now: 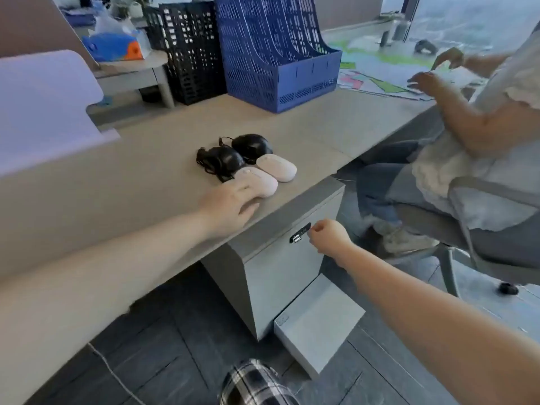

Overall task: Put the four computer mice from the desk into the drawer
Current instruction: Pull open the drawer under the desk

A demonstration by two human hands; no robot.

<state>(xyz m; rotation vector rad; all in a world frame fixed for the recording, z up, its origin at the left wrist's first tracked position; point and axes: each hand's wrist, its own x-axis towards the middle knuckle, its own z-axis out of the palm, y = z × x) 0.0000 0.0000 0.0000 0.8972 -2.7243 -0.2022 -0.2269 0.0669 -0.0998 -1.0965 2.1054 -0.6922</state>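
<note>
Two black corded mice (253, 145) (223, 162) and two pale pink mice (277, 167) (258, 180) lie together near the front edge of the beige desk (146, 182). My left hand (230, 204) rests flat on the desk, fingers apart, its fingertips touching the near end of the closer pink mouse. Below the desk stands a grey drawer cabinet (280, 270). My right hand (328, 236) is pinched on the right end of the dark handle (299, 232) of its upper drawer front, which looks closed. A lower drawer (318, 320) is pulled out near the floor.
A blue file rack (277, 54) and a black one (187, 51) stand at the back of the desk. A white panel (43, 106) is at the left. Another person (482, 135) sits on a chair at the right, hands over papers.
</note>
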